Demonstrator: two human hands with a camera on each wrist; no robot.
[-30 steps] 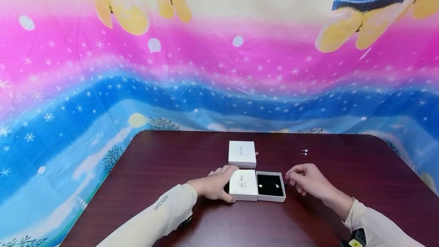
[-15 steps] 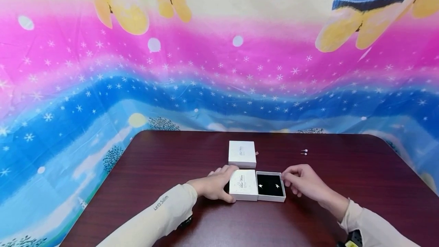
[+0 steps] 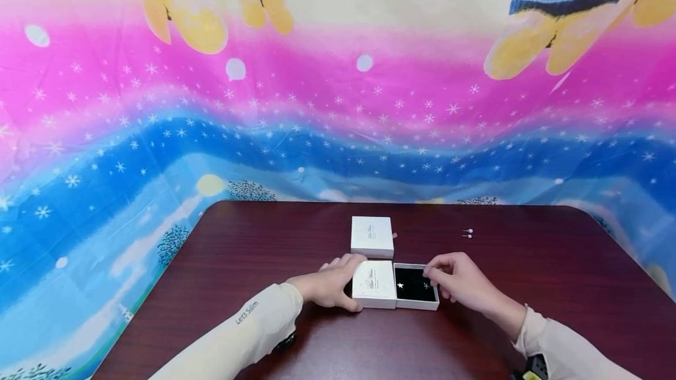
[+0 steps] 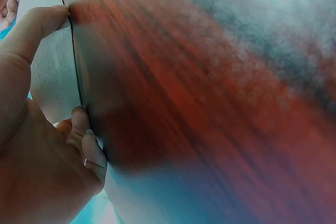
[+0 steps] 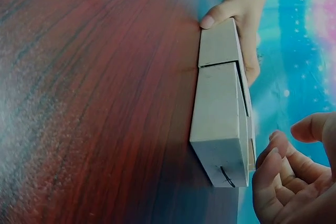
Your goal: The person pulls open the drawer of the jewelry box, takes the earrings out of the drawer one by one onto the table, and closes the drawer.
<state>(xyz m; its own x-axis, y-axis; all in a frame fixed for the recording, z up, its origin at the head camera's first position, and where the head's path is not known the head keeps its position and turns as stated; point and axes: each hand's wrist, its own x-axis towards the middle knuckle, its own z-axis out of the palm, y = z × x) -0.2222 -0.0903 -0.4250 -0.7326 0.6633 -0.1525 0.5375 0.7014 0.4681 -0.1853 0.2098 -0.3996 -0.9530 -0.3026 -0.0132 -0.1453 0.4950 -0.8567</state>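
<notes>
In the head view, a white jewellery box (image 3: 374, 281) with small lettering lies on the table. Its drawer (image 3: 416, 304) is pulled out to the right and lined with a black pad (image 3: 414, 293). Two small star earrings sit on it: a bright left star (image 3: 400, 285) and a darker right star (image 3: 426, 285). My left hand (image 3: 333, 284) grips the box's outer sleeve from the left, thumb at the near side. Over the drawer's far right corner hovers my right hand (image 3: 462, 283), fingers loosely curled. The right wrist view shows a gap between its thumb and index finger, with nothing visible in it.
A second white box (image 3: 372, 236), closed, with a small tab (image 3: 394, 236) on its right, stands just behind the first. Two small pale ball-headed studs (image 3: 468, 233) lie farther right. Beyond the dark red table (image 3: 285, 221) hangs a printed cloth (image 3: 317, 104).
My right hand has moved left, from beside the drawer to above its far right corner. The left hand and the box have kept their places.
</notes>
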